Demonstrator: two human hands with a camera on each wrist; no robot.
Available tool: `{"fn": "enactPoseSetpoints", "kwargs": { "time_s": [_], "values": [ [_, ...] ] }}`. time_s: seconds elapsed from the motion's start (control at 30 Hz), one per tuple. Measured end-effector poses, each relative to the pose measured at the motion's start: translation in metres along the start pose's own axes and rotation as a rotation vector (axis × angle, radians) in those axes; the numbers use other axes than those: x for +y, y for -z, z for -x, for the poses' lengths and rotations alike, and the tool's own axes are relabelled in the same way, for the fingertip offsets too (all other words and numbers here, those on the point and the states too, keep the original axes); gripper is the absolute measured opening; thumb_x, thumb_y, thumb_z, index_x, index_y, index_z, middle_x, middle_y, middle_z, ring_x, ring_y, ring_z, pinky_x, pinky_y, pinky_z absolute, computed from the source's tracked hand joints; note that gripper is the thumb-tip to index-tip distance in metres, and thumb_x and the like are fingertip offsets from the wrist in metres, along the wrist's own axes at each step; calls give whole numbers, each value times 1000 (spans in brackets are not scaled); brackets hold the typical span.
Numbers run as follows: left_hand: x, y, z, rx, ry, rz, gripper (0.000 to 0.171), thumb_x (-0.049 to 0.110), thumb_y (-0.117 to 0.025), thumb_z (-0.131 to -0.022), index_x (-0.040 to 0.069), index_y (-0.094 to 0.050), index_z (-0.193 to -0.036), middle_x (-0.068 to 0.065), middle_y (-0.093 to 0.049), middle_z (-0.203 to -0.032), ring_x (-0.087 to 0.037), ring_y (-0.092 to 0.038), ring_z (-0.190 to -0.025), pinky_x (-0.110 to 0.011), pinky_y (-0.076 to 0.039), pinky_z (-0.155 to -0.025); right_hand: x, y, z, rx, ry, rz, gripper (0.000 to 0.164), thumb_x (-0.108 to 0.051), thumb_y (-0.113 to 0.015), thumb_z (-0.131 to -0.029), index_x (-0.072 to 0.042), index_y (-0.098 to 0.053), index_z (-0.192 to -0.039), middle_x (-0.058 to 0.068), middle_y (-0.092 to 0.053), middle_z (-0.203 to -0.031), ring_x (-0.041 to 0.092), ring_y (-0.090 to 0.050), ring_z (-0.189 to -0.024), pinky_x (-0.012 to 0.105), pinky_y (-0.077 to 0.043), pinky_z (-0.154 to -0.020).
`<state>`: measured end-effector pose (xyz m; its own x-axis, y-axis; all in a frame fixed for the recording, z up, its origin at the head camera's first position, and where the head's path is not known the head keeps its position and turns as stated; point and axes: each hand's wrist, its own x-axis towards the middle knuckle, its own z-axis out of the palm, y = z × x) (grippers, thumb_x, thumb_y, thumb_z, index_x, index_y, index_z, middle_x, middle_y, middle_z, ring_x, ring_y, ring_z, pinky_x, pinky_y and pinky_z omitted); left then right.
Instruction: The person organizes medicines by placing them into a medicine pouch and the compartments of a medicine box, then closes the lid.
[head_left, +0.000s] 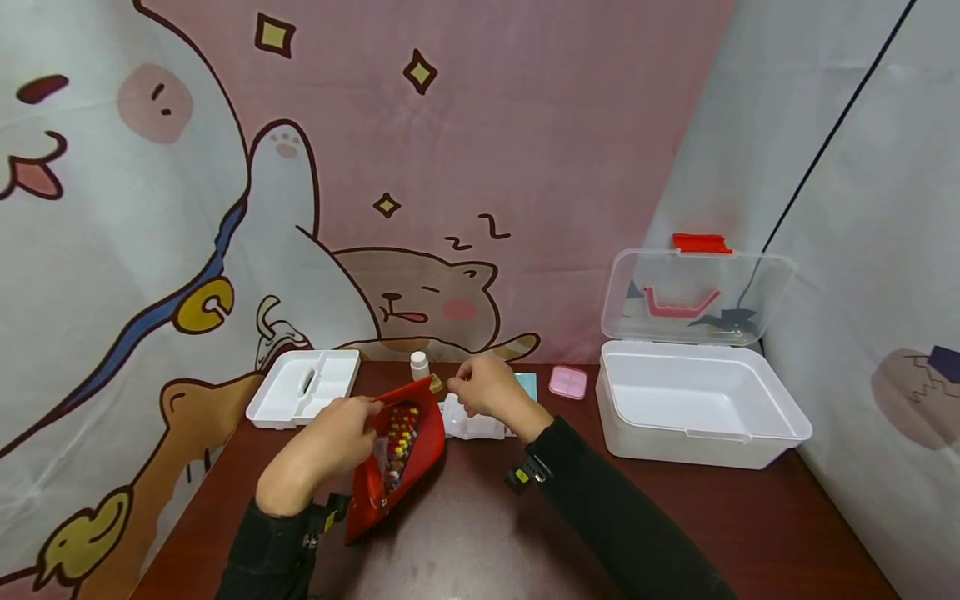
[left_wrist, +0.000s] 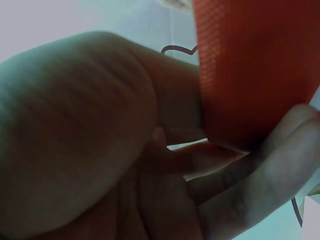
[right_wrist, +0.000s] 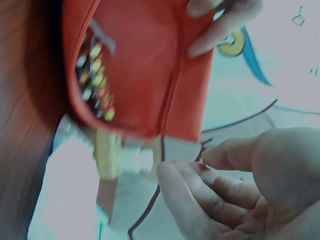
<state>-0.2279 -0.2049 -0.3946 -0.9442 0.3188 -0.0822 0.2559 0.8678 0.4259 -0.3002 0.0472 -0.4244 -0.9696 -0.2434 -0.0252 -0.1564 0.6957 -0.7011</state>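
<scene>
My left hand (head_left: 337, 437) grips the upper edge of a red zip pouch (head_left: 427, 433), tilted up off the table with its mouth open. In the left wrist view, the thumb and fingers lie on both sides of the red material (left_wrist: 255, 65). Inside the pouch, small yellow, red and white pieces (right_wrist: 97, 75) sit in rows; their kind is unclear. To the right of the pouch is my right hand (head_left: 487, 387), its fingers (right_wrist: 180, 200) loosely bent towards the thumb. Nothing shows between them. A small yellowish item (head_left: 437, 383) appears at the pouch's far corner.
A white divided case (head_left: 341, 375) lies at the back left, near a small white bottle (head_left: 419, 365). Beyond the right hand are a white plastic-wrapped item (head_left: 472, 427), a light-blue packet (head_left: 528, 385) and a pink box (head_left: 567, 382). A white bin (head_left: 675, 446) stands right, its clear lid (head_left: 622, 308) raised.
</scene>
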Motion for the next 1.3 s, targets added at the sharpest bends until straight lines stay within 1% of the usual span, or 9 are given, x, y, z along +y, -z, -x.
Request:
{"fn": "enactPoseSetpoints", "kwargs": {
  "time_s": [0.23,0.4,0.6,0.7,0.87,1.0,1.1,1.17,1.3],
  "values": [
    [0,0,1,-1,6,14,46,1,-62,-100,-10,-66,-145,-29,-66,-150,-29,-64,-107,-40,-50,-82,27,-1,-19,11,53,244,11,-21,-78,-99,-18,-84,-90,0,-76,-94,17,-65,-89,33,-54,-77],
    [-1,0,1,-2,6,25,46,1,-63,-100,-10,-66,-145,-28,-66,-151,-30,-63,-106,-38,-49,-78,44,-11,-24,-20,84,317,6,-16,-79,-94,-12,-83,-92,5,-77,-98,22,-68,-93,39,-57,-85],
    [-2,-1,0,1,16,26,46,1,-63,-100,-9,-67,-145,-27,-67,-150,-29,-63,-104,-38,-50,-78,60,-27,-32,-25,131,387,28,-10,-79,-93,0,-81,-119,14,-79,-120,31,-73,-115,45,-59,-105],
    [-2,-1,0,1,19,23,46,1,-63,-100,-9,-67,-145,-27,-67,-149,-28,-63,-104,-39,-50,-80,63,-32,-34,-15,168,420,34,-7,-81,-91,2,-81,-123,17,-80,-125,34,-73,-122,45,-57,-110],
    [-3,-2,-1,1,16,4,46,2,-64,-100,-9,-68,-144,-27,-68,-148,-28,-66,-110,-43,-53,-86,70,-37,-38,-15,196,442,34,-5,-81,-85,2,-82,-119,20,-81,-120,38,-74,-117,49,-59,-106],
    [-2,-1,-1,4,14,-5,45,2,-64,-100,-8,-68,-144,-27,-68,-148,-29,-68,-116,-45,-53,-89,103,-54,-63,12,230,481,29,-10,-81,-80,-6,-83,-108,16,-81,-106,34,-75,-102,52,-60,-91],
    [-1,0,0,6,10,-6,46,3,-64,-100,-8,-68,-144,-27,-67,-150,-33,-69,-126,-47,-54,-93,136,-72,-88,37,240,501,28,-19,-82,-78,-15,-83,-106,9,-81,-102,28,-75,-99,51,-59,-88],
    [-1,0,1,10,6,-6,46,3,-63,-100,-9,-68,-144,-28,-67,-150,-37,-68,-132,-49,-55,-97,147,-79,-96,36,230,493,32,-19,-82,-79,-15,-83,-111,10,-82,-105,30,-75,-103,50,-60,-92],
    [-1,0,2,14,4,0,46,2,-63,-99,-9,-68,-143,-28,-68,-149,-40,-67,-137,-52,-56,-101,136,-75,-84,60,246,515,43,-13,-80,-78,-11,-81,-121,15,-81,-113,37,-75,-109,53,-60,-94]
  ]
}}
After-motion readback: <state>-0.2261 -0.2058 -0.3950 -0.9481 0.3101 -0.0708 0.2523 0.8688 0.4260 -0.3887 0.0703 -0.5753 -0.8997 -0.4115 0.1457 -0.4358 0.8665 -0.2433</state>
